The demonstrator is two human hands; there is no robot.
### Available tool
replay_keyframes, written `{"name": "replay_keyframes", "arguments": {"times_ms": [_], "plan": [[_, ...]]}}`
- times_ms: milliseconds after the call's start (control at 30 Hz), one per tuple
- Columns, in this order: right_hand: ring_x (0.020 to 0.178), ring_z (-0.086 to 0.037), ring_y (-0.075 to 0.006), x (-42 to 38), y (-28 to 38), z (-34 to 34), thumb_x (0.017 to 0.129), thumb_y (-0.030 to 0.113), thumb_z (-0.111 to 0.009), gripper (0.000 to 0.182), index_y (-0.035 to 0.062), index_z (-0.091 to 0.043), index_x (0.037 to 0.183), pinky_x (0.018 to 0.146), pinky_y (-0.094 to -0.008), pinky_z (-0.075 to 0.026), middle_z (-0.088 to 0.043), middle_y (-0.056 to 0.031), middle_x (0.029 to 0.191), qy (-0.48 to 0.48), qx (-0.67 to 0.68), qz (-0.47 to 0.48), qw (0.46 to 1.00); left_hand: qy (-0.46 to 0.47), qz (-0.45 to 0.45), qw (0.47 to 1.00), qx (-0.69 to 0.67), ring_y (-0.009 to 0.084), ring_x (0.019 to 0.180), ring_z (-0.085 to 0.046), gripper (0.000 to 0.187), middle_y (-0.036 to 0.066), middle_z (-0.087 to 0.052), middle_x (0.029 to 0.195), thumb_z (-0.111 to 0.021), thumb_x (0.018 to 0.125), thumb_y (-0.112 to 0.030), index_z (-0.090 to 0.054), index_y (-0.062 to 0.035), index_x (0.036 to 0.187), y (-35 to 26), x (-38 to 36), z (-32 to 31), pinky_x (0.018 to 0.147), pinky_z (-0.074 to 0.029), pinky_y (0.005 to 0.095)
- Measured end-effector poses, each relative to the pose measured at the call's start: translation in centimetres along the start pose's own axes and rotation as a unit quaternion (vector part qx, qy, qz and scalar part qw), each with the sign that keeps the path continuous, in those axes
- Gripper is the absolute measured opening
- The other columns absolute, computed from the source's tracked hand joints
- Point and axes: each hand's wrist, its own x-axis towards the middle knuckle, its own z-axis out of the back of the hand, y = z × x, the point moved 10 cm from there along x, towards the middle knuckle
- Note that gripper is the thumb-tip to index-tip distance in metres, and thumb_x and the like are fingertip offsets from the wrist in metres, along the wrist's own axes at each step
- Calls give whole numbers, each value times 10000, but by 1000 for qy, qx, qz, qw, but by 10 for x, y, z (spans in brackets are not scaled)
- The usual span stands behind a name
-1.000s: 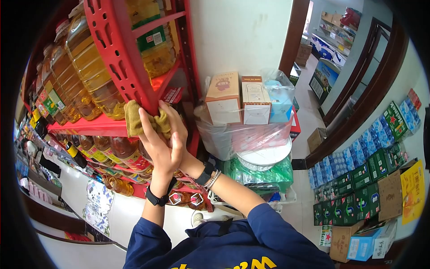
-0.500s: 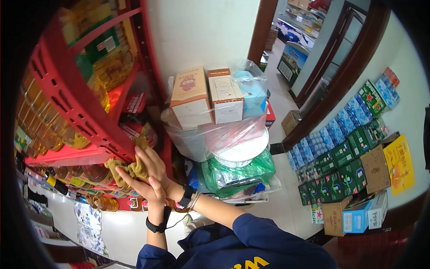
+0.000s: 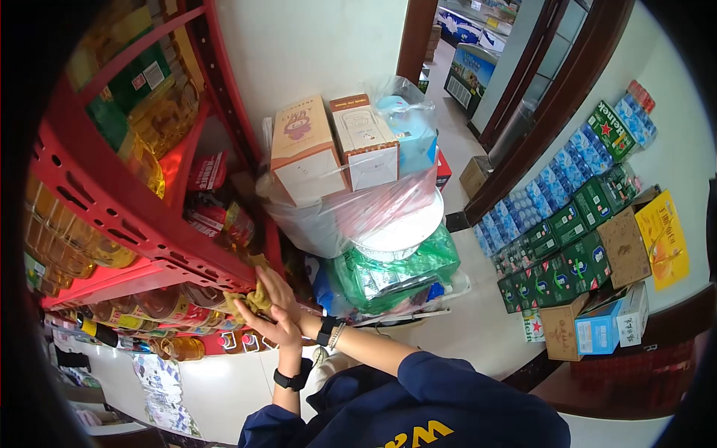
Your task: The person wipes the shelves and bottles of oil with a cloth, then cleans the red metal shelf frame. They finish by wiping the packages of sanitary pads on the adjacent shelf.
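Note:
A yellow-brown cloth is bunched between my two hands against the lower visible part of the red slotted shelf post. My left hand is closed on the cloth from the near side, a black watch on its wrist. My right hand presses the cloth from the other side of the post, its wrist carrying a black band and a bracelet. The fingers partly hide the cloth and the post's edge. Sauce bottles stand on the shelf just left of my hands.
Large oil bottles fill the upper red shelf. Ahead, cartons wrapped in clear plastic are stacked above a green bag. Drink packs and an open carton line the right wall beside a doorway. An oil jug stands lower left.
Both hands have slid the cloth along the post, down and to the right, leaving more of the post visible above them. The camera view has shifted slightly.

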Motion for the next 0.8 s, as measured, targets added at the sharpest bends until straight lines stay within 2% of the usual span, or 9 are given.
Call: {"name": "replay_keyframes", "arguments": {"times_ms": [200,233,333,367,400,533,600,667,800], "plan": [[1241,-286,-377,-54,-41,-8,847,258,-442,612,-15,-209,1344,1023,-396,-265,-286,-239,1335,50,26,-148,987,80,40,995,31,330,1302,-177,650,214,-183,1401,-448,876,-278,-148,43,1354,28,-29,-14,1056,-152,411],[1291,-204,-343,-63,-48,-10,860,277,-419,638,-16,-154,1360,1064,-370,-179,-218,-217,1382,79,34,-201,976,82,55,995,33,352,1270,-228,699,243,-211,1377,-496,844,-253,-126,45,1358,29,-29,-12,1041,-175,418],[1293,-221,-327,-62,-45,-6,841,267,-459,656,-5,-170,1363,1063,-377,-193,-217,-199,1398,59,3,-240,969,41,97,992,-68,315,1291,-196,697,212,-152,1401,-509,832,-132,-90,29,1364,36,-23,-1,1056,-165,402],[1289,-224,-337,-53,-35,0,827,265,-491,681,-12,-171,1361,1061,-383,-200,-221,-207,1394,44,15,-241,969,18,115,981,-154,289,1287,-206,689,191,-143,1401,-489,835,-96,-68,17,1369,36,-15,3,1047,-198,393],[1285,-227,-347,-43,-24,6,813,262,-523,707,-19,-171,1358,1059,-389,-207,-225,-215,1390,33,30,-242,969,6,102,980,-173,268,1221,-314,698,185,-244,1347,-480,830,-64,-47,1,1374,24,-2,8,1000,-278,368],[1248,-291,-373,25,31,21,854,340,-475,665,-42,-223,1336,1028,-420,-242,-290,-232,1355,-75,75,-96,990,-61,21,985,-160,233,1004,-476,712,181,-420,1176,-467,834,-149,-29,-25,1381,-24,54,43,869,-375,330],[1226,-317,-390,68,70,35,852,252,-485,611,-61,-248,1320,1013,-432,-257,-313,-237,1339,-107,80,-34,991,-110,-17,959,-259,241,1098,-453,697,176,-366,1280,-457,827,-205,-77,2,1373,-66,81,57,958,-331,344],[1209,-331,-402,100,103,47,815,187,-518,630,-64,-240,1322,1006,-437,-261,-317,-242,1332,-132,125,3,983,-125,29,972,-196,252,1170,-398,662,154,-293,1350,-422,842,-272,-133,16,1364,-56,93,69,1002,-285,364],[1175,-370,-418,110,117,39,781,159,-542,657,-90,-239,1308,979,-436,-300,-338,-269,1307,-114,47,36,992,-45,63,986,-145,257,1276,-251,735,150,-188,1415,-349,843,-459,-165,28,1361,-39,77,50,1039,-204,366]]}}
